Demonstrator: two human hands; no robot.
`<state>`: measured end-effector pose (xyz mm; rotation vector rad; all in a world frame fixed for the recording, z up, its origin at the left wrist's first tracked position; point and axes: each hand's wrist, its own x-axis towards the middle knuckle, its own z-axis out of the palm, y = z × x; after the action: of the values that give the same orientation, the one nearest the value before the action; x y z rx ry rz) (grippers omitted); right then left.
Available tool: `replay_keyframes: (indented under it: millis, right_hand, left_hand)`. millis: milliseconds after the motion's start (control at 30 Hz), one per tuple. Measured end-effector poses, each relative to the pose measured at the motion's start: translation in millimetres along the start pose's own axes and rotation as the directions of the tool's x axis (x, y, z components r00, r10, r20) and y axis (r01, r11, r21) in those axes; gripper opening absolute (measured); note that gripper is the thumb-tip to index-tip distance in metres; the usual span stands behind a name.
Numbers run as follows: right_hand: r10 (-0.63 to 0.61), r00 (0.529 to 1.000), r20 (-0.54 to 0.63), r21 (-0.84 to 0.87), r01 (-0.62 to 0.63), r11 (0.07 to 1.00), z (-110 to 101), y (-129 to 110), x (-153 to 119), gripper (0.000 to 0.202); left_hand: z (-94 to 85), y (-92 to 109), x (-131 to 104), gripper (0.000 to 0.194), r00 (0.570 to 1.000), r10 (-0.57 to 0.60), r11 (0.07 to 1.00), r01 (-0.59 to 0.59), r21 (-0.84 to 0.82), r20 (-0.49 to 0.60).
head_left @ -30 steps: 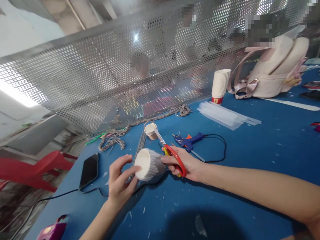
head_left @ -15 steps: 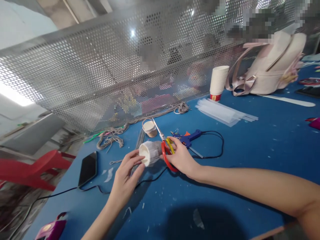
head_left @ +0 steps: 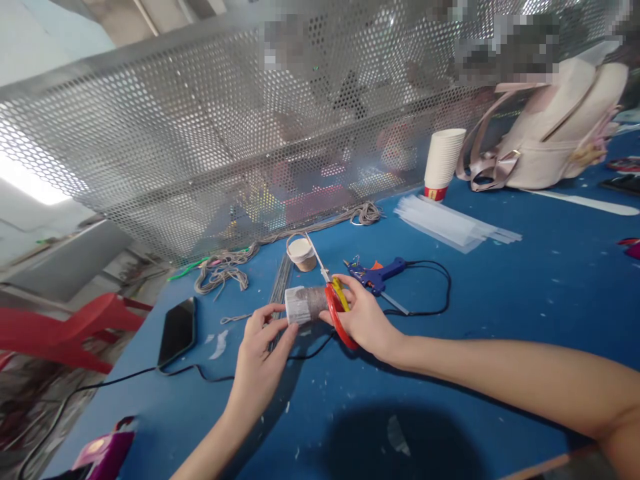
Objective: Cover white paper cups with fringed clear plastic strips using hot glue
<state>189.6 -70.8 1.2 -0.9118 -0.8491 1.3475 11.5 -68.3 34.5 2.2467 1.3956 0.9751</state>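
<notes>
A paper cup (head_left: 299, 307) lies sideways between my hands, its white rim end to the left and grey-brown cord wrapped round its other part. My left hand (head_left: 265, 340) has its fingertips and thumb on the rim end. My right hand (head_left: 363, 317) holds red and yellow scissors (head_left: 336, 310), blades pointing up and away, and its fingers also touch the cord-wrapped end. Just beyond the cup stands a small cord-wrapped cup with a handle (head_left: 302, 255). A blue glue gun (head_left: 377, 275) lies to the right of the scissors.
Behind are a perforated metal screen (head_left: 200, 153), grey cord (head_left: 220, 275), stacked cups (head_left: 444, 160), white strips (head_left: 450, 223) and a backpack (head_left: 540, 147). A phone (head_left: 179, 331) and purple pouch (head_left: 105, 457) lie left. A black cable (head_left: 213, 379) crosses the table.
The cup has turned so that its open mouth no longer shows and its wrapped side does. My left fingers have moved from inside the mouth to the rim. The view has shifted slightly.
</notes>
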Motion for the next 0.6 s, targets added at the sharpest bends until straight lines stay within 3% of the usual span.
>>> replay_keyframes:
  millis: [100, 233, 367, 600]
  right_hand:
    - [-0.019, 1.000, 0.007, -0.005, 0.019, 1.000, 0.1, 0.8, -1.6, 0.075]
    - [-0.056, 0.998, 0.017, -0.009, 0.056, 0.998, -0.1, 1.3, -3.1, 0.073]
    - [-0.090, 0.995, 0.038, -0.014, 0.090, 0.996, -0.3, 0.5, -5.2, 0.070]
    - [-0.109, 0.992, 0.064, -0.054, 0.112, 0.992, -1.3, 0.9, -7.9, 0.065]
  left_hand:
    - [-0.8, 4.3, -1.2, 0.024, 0.990, -0.119, 0.984, 0.128, -0.127, 0.075]
    - [-1.5, 8.7, -3.4, 0.031, 0.945, -0.298, 0.900, 0.325, -0.291, 0.134]
    - [-2.5, 13.0, -4.1, 0.030, 0.920, -0.334, 0.818, 0.391, -0.423, 0.205]
    - [-0.8, 15.7, -1.7, 0.028, 0.909, -0.370, 0.835, 0.416, -0.361, 0.192]
